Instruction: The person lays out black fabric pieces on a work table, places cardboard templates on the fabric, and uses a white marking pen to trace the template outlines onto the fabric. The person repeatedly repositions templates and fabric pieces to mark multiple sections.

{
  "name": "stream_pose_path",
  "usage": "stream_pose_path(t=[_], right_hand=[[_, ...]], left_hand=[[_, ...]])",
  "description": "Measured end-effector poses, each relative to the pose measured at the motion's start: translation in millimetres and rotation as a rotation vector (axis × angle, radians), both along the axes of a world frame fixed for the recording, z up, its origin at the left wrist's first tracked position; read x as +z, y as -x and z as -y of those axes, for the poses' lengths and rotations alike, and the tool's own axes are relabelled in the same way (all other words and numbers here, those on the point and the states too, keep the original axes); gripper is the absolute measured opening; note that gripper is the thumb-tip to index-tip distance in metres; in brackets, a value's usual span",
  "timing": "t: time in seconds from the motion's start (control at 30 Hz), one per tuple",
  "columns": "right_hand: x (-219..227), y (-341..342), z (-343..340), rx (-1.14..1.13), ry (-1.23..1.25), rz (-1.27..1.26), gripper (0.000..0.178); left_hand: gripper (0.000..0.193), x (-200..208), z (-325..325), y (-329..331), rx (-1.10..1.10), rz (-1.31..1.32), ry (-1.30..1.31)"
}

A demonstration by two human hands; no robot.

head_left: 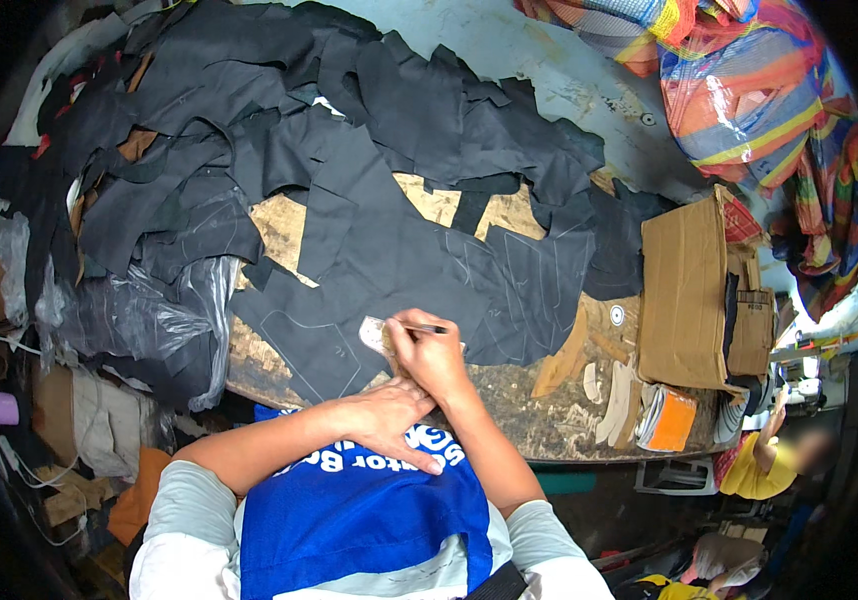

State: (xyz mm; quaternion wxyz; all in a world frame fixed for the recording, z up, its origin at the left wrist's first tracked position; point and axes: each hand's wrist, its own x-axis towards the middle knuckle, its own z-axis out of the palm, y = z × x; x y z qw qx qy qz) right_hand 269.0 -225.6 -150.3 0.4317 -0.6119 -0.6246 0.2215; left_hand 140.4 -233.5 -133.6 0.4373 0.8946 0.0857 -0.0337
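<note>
A dark pen (427, 328) is pinched in my right hand (433, 358), over a small pale template (375, 335) on black leather-like sheet material (379, 250). The hand partly covers the template. My left hand (386, 415) lies flat near the table's front edge, thumb stretched out and fingertips partly hidden beneath my right wrist. Thin light outlines (309, 350) mark the sheet left of my hands. More drawn shapes (524, 270) run across its right part.
Heaped black pieces cover the far and left worktable (509, 405). Clear plastic wrap (189, 300) lies at left. Right stand a cardboard box (684, 290), pale cut pieces (614, 405) and an orange-and-white stack (667, 418). Striped sacks (739, 100) hang beyond. A person in yellow (757, 468) is farther right.
</note>
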Motion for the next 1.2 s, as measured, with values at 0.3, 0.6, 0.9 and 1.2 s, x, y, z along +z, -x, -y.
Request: stream_pose_path(t=[0.3, 0.6, 0.9, 1.2], right_hand=[[-12.5, -56.7, 51.6, -0.433, 0.093, -0.151, 0.016], [-26.8, -51.4, 57.1, -0.479, -0.003, -0.142, 0.012], [-2.7, -29.3, 97.6, -0.177, -0.06, 0.321, 0.007], [-9.6, -14.4, 99.7, -0.032, 0.093, -0.144, 0.01]], left_hand=[[0.103, 2.2, -3.8, -15.9, 0.071, -0.072, -0.113], [0.083, -5.1, -29.4, -20.7, 0.114, -0.012, 0.196], [0.063, -17.9, -47.7, -26.4, 0.126, -0.072, 0.292], [0.062, -27.2, -64.4, -27.4, 0.144, -0.124, 0.676]])
